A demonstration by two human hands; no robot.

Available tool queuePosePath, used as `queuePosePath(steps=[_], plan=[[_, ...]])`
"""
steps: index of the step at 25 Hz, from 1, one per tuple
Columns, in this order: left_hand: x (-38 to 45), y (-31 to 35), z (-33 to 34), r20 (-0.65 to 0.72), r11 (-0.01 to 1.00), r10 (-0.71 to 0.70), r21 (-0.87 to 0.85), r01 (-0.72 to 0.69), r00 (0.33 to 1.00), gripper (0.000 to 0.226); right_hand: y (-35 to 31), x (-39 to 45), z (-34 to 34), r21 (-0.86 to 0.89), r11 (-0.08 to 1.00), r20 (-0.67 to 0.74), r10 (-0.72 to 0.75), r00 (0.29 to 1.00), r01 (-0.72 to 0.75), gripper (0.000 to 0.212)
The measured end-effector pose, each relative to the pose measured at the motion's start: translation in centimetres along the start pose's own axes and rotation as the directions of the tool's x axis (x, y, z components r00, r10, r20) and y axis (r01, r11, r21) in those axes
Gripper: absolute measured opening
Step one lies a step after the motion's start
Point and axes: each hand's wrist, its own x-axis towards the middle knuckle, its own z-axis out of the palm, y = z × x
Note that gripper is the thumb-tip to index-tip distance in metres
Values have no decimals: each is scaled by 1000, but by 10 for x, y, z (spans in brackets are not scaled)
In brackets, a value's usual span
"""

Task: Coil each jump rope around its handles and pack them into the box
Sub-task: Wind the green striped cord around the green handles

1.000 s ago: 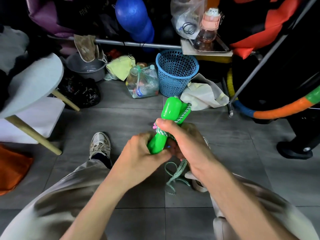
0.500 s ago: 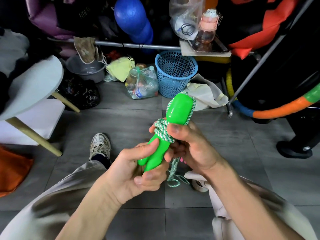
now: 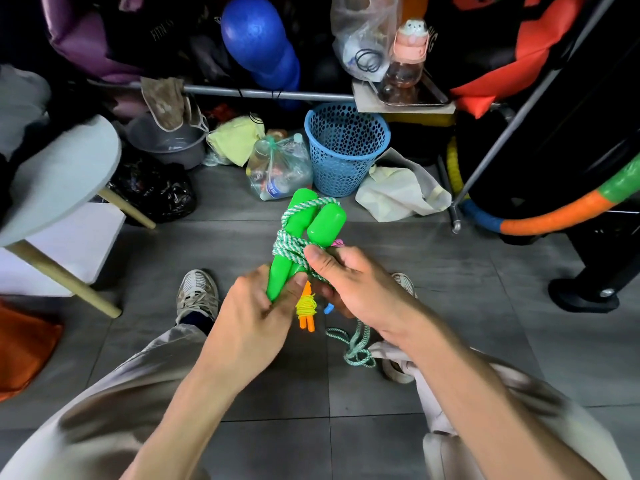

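Left hand (image 3: 254,311): curled round the narrow lower ends of the two green handles (image 3: 304,237), thumb across the front. Right hand (image 3: 356,282): at 3 o'clock of the handles, thumb pressed on the green-and-white rope (image 3: 289,245) where several turns cross both handles; fingers curled behind, pinching the cord. Handles: smooth glossy plastic, bulbous rounded tops pointing to 12 o'clock, tapering downward, side by side and touching. Rope: braided, matte, one loop over the left handle's top; loose tail (image 3: 356,344) hanging at 5 o'clock below the right wrist, looped above grey floor tiles (image 3: 450,306). Small orange handles wrapped in yellow cord (image 3: 306,308) visible at 6 o'clock between the hands; whether on the floor or in something, cannot tell. Blue perforated plastic basket (image 3: 346,150) at 12 o'clock, well apart.
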Motion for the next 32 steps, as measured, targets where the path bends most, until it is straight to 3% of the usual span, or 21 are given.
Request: queuePosePath(steps=[2,4,7,9,11,13,16,17,19,20,22,24,27,30,32], plan=[[-2,0,4,-69,963,40,269,-20,997,33,1,-2,2,-133,991,-52,3,999,-10,45],[-1,-1,7,-80,864,59,504,-11,995,31,2,-3,4,-183,979,-114,64,991,-84,42],[-2,0,16,-4,713,122,696,-85,992,28,-2,-4,7,146,951,-20,277,961,-271,32],[-7,3,25,29,642,162,756,-128,986,24,-1,-6,10,188,938,-30,304,952,-293,38],[-8,5,30,58,650,117,750,-121,991,25,1,-10,12,203,946,-137,284,949,-254,41],[-4,4,26,80,818,10,573,-54,997,27,-1,-12,12,239,955,-170,220,961,-176,32],[2,3,11,146,994,-84,83,72,986,28,-7,-12,8,281,958,-129,106,986,-66,30],[2,4,7,215,975,-129,-151,164,968,29,-10,-11,7,309,951,-100,66,993,-32,29],[-1,7,0,348,725,-177,-587,361,921,30,-12,-10,5,372,928,-8,-14,1000,16,32],[-2,8,-4,403,604,-181,-674,425,897,31,-11,-10,4,399,916,48,-53,997,30,33],[-4,10,-8,492,497,-154,-711,497,857,33,-7,-9,2,427,902,137,-124,983,54,32],[-5,11,-9,539,490,-119,-699,521,834,25,-5,-8,-4,395,916,177,-149,973,68,28],[-4,13,-14,568,592,-80,-634,498,819,26,-1,-6,-15,293,953,218,-146,965,79,33],[-5,16,-22,579,659,-28,-602,450,815,33,-1,-10,-23,292,950,335,-212,918,113,58],[-8,20,-21,534,685,-28,-606,405,845,32,-2,-12,-25,274,954,346,-216,913,121,54]])
